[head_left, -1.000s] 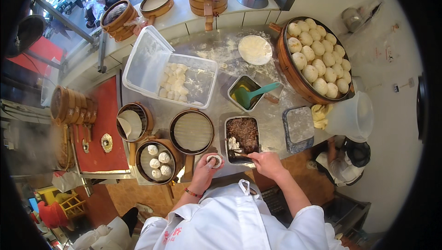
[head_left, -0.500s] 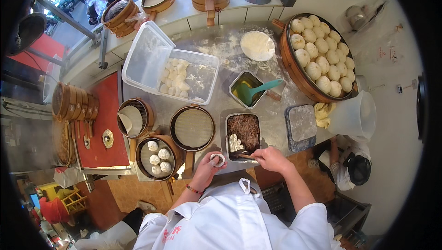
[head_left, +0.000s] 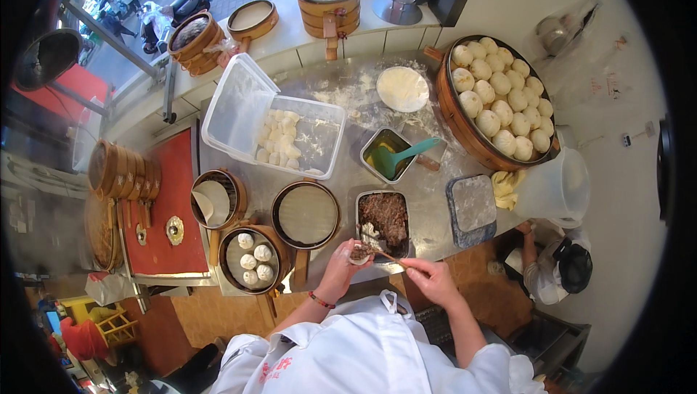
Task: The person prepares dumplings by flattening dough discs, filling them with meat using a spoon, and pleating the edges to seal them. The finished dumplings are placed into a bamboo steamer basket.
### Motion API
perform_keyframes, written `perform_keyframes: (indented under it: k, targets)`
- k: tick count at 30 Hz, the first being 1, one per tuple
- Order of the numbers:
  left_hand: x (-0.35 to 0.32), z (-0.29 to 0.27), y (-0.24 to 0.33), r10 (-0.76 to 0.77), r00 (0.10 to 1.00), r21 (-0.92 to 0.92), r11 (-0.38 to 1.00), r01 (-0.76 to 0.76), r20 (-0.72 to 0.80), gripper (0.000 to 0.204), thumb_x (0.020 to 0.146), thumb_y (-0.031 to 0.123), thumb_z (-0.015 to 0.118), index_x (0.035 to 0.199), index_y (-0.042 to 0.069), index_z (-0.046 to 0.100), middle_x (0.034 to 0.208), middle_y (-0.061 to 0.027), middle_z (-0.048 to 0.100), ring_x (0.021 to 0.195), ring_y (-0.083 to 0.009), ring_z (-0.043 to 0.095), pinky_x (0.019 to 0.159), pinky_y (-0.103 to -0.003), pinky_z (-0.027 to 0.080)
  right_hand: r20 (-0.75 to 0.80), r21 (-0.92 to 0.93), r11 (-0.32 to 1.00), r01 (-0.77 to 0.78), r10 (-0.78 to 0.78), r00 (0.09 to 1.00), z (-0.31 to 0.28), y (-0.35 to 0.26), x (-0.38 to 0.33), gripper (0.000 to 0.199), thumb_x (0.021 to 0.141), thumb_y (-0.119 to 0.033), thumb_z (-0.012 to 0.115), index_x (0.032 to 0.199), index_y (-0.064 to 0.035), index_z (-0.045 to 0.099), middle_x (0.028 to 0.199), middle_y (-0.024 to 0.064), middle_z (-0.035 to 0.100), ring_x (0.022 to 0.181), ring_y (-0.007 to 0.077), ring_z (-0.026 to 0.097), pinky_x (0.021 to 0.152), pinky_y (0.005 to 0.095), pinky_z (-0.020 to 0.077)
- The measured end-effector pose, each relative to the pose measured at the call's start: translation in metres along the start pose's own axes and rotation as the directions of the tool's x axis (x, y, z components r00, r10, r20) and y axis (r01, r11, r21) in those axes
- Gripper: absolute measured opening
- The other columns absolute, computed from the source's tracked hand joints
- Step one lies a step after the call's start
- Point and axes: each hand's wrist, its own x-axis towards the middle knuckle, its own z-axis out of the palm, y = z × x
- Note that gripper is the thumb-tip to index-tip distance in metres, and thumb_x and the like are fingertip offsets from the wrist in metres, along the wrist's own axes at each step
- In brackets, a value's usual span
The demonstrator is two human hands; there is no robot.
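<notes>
My left hand (head_left: 340, 269) cups a round dough wrapper (head_left: 356, 261), and dark meat filling lies on it. With my right hand (head_left: 434, 280) I grip a thin wooden filling spatula (head_left: 387, 255); its tip reaches onto the wrapper. Just beyond my hands stands a metal pan (head_left: 408, 205) of brown minced filling (head_left: 385, 216), with a pale lump at its near left corner. To the left, a bamboo steamer (head_left: 231, 271) holds several small white buns (head_left: 261, 252). Beside it is another round steamer (head_left: 306, 214) with only a liner showing inside.
A clear plastic box (head_left: 330, 165) holds dough pieces. Behind the pan sits a metal tub (head_left: 374, 165) of oil with a green brush (head_left: 414, 152). A large steamer (head_left: 465, 129) of buns stands far right, near a stone-like slab (head_left: 472, 231). A person (head_left: 555, 267) is beyond the table's right end.
My right hand has lifted the spatula from the pan's edge to the wrapper, which now carries filling. My left hand has moved right, toward the pan. The view has shifted slightly.
</notes>
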Motion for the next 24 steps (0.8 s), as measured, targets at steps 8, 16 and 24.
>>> perform_keyframes:
  k: [8, 16, 24]
  targets:
    - [0.025, 0.035, -0.004, 0.003, 0.991, -0.239, 0.970, 0.030, 0.136, 0.028, 0.108, 0.026, 0.043, 0.112, 0.002, 0.058, 0.109, -0.0130, 0.066, 0.109, -0.0286, 0.064, 0.101, -0.047, 0.050, -0.224, -0.637, 0.741, 0.214, -0.443, 0.868, 0.048, 0.007, -0.027, 0.045, 0.082, -0.009, 0.070, 0.127, -0.0170, 0.068, 0.071, 0.0055, 0.051, 0.056, 0.0242, 0.058, 0.049, 0.0377, 0.0473]
    - [0.023, 0.045, -0.002, 0.043, 0.999, -0.158, 0.987, -0.039, 0.027, 0.026, 0.107, 0.019, 0.042, 0.120, 0.000, 0.053, 0.115, -0.0174, 0.063, 0.116, -0.0357, 0.062, 0.102, -0.047, 0.051, -0.220, -0.667, 0.725, 0.169, -0.409, 0.886, 0.064, 0.023, -0.036, 0.042, 0.084, -0.011, 0.069, 0.126, -0.0154, 0.068, 0.071, 0.0055, 0.052, 0.055, 0.0244, 0.056, 0.050, 0.0390, 0.0476]
    - [0.026, 0.028, 0.002, 0.180, 0.977, -0.241, 0.959, -0.149, 0.110, 0.030, 0.108, 0.024, 0.040, 0.121, 0.000, 0.055, 0.118, -0.0166, 0.064, 0.116, -0.0352, 0.063, 0.104, -0.051, 0.049, -0.429, -0.260, 0.942, 0.211, -0.309, 0.849, 0.040, -0.021, -0.034, 0.027, 0.088, -0.004, 0.068, 0.115, -0.0072, 0.071, 0.076, 0.0111, 0.065, 0.064, 0.0281, 0.064, 0.058, 0.0358, 0.0520]
